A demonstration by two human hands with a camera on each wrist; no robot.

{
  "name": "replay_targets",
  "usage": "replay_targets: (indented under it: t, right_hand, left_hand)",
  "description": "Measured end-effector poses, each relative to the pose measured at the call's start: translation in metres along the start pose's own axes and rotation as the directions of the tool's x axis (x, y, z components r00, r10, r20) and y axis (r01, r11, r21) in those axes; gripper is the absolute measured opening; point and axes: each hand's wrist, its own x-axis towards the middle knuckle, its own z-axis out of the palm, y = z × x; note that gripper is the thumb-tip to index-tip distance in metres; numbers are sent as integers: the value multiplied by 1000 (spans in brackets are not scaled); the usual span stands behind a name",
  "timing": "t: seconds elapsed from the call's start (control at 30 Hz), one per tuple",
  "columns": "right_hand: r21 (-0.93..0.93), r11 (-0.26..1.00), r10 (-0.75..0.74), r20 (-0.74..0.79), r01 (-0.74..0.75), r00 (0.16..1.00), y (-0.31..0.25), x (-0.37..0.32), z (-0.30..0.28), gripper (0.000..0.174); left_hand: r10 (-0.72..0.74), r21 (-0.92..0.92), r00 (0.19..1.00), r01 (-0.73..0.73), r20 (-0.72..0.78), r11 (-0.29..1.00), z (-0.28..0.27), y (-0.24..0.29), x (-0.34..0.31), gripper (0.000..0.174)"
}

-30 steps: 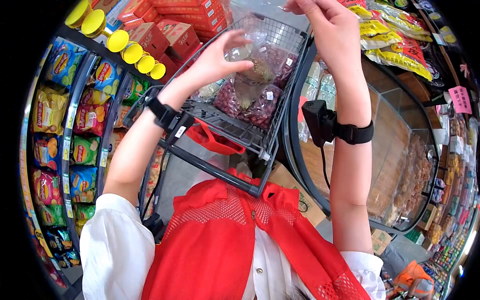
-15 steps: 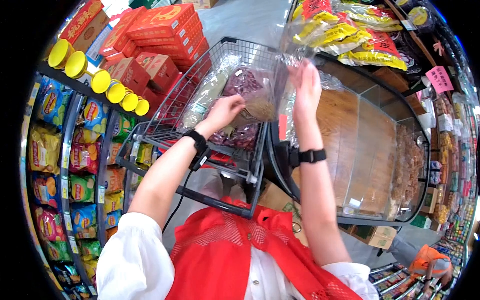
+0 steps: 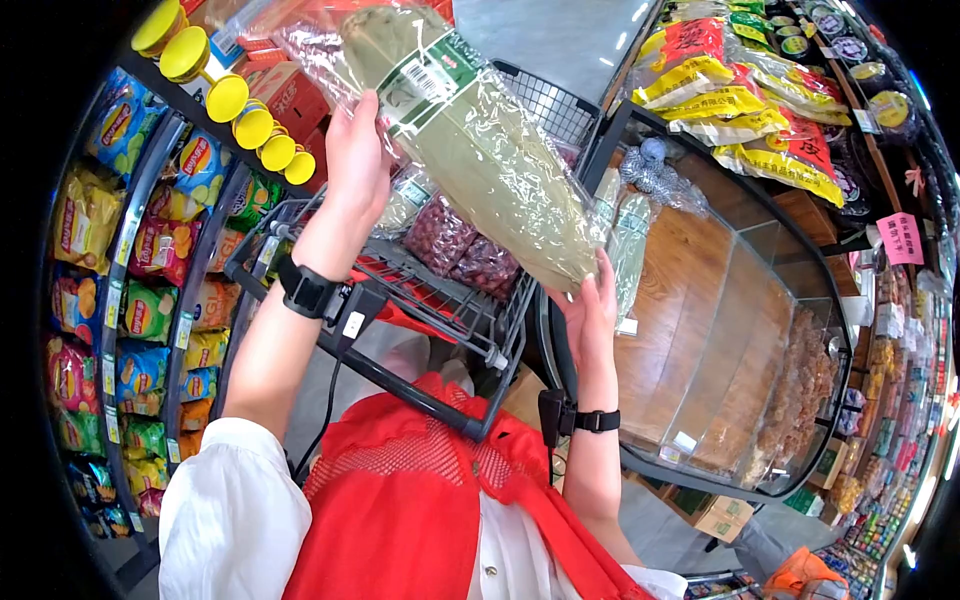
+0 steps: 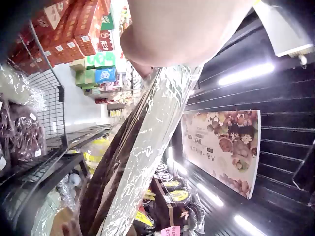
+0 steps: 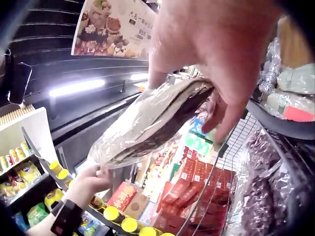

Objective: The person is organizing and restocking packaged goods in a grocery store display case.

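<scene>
A long clear plastic bag of flat grey-green leaves (image 3: 500,160) with a green and white label is held slantwise above the shopping cart. My left hand (image 3: 358,165) grips its upper left end, thumb along the near side. At the lower right end, my right hand (image 3: 588,310) holds it between thumb and fingers, as the right wrist view shows around the bag's end (image 5: 152,123). Beneath it in the cart (image 3: 440,300) lie bags of dark red dried goods (image 3: 440,235) and another pale green bag (image 3: 405,200), partly covered by the held bag.
Right of the cart stands a wood-floored display bin (image 3: 690,330) with similar pale bags (image 3: 630,240) at its left edge. Yellow-and-red bags (image 3: 740,110) lie behind it. Chip shelves (image 3: 150,290) and yellow discs (image 3: 228,98) line the left; red boxes (image 3: 285,100) stand beyond.
The leaf bag has come up into both hands, spread across in front of me. My left hand moved up and left from over the cart; my right moved down to the bag's lower end.
</scene>
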Motion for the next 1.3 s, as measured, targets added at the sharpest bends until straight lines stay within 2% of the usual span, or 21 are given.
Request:
replay_targets:
  t: [0.03, 0.1, 0.2, 0.3, 0.37, 0.47, 0.57, 0.63, 0.67, 0.7, 0.77, 0.83, 0.9, 0.93, 1.0, 1.03, 1.1, 1.17, 1.2, 1.23, 1.3]
  right_hand:
    - [78, 997, 7, 26, -8, 1000, -2, -1, 4, 46]
    - [18, 999, 40, -35, -39, 999, 1, -2, 6, 38]
    - [-32, 999, -42, -65, 40, 997, 5, -5, 19, 33]
    - [-20, 1000, -18, -36, 17, 999, 0, -11, 37, 29]
    - [-41, 999, -13, -35, 11, 999, 3, -11, 36, 30]
    - [-57, 994, 97, 53, -93, 994, 4, -19, 37, 30]
    - [-49, 992, 123, 64, -120, 990, -9, -29, 35, 33]
    - [-101, 988, 120, 16, -118, 993, -15, -36, 25, 26]
    - [-153, 974, 168, 14, -164, 986, -17, -38, 18, 23]
    - [-204, 956, 216, 8, -210, 976, -19, -39, 15, 20]
    - [-151, 973, 169, -53, -175, 984, -17, -40, 22, 14]
    - [-416, 886, 189, -81, -205, 979, -9, -34, 23, 16]
    - [-388, 900, 160, -124, -197, 979, -4, -34, 26, 21]
    - [-484, 855, 140, -132, -187, 981, 1, -34, 27, 21]
    - [-594, 782, 124, -152, -191, 981, 6, -35, 31, 20]
    - [-671, 711, 143, -157, -212, 977, 13, -33, 33, 18]
    - [-742, 644, 147, -118, -185, 982, 20, -32, 33, 22]
    - [-858, 513, 124, 33, -36, 992, 35, -30, 30, 26]
    - [-876, 482, 144, 80, 0, 986, 36, -32, 33, 30]
    - [-877, 481, 146, 81, 1, 986, 36, -34, 31, 30]
    - [-855, 504, 252, 277, 118, 927, 31, -38, 18, 26]
  left_hand:
    - [-40, -53, 998, 37, -52, 998, 2, 2, -8, 20]
    - [-109, -19, 991, 111, 75, 994, -13, -19, -13, 33]
    - [-122, 125, 984, 105, 130, 987, -7, -32, -33, 39]
    - [-229, 86, 962, 218, 152, 972, -9, -54, -50, 35]
    - [-359, 92, 918, 347, 171, 933, -4, -57, -66, 33]
    - [-420, 114, 884, 404, 206, 907, -12, -72, -74, 31]
    - [-466, 156, 856, 440, 223, 884, -14, -67, -75, 28]
    - [-539, 177, 806, 509, 245, 842, -20, -64, -71, 23]
    - [-626, 230, 737, 582, 257, 780, -34, -75, -63, 17]
    - [-628, 230, 735, 585, 257, 778, -37, -80, -65, 17]
    - [-739, 185, 655, 715, 158, 674, -42, -88, -72, 11]
    - [-818, 133, 565, 808, 106, 574, -49, -99, -82, 8]
    - [-828, 73, 556, 825, 77, 561, -51, -105, -87, 7]
    - [-829, 73, 554, 826, 77, 559, -55, -110, -89, 7]
    - [-879, 68, 446, 885, 169, 461, -65, -120, -92, 8]
    - [-879, 66, 446, 885, 167, 462, -68, -124, -93, 8]
    - [-910, 35, 388, 917, 146, 397, -69, -126, -95, 4]
    - [-916, 6, 389, 920, 100, 391, -67, -123, -97, 4]
    - [-912, 54, 399, 913, 97, 405, -70, -124, -97, 6]
    - [-907, 101, 410, 903, 94, 419, -73, -124, -97, 9]
    - [-899, 164, 432, 884, 72, 438, -74, -114, -97, 11]
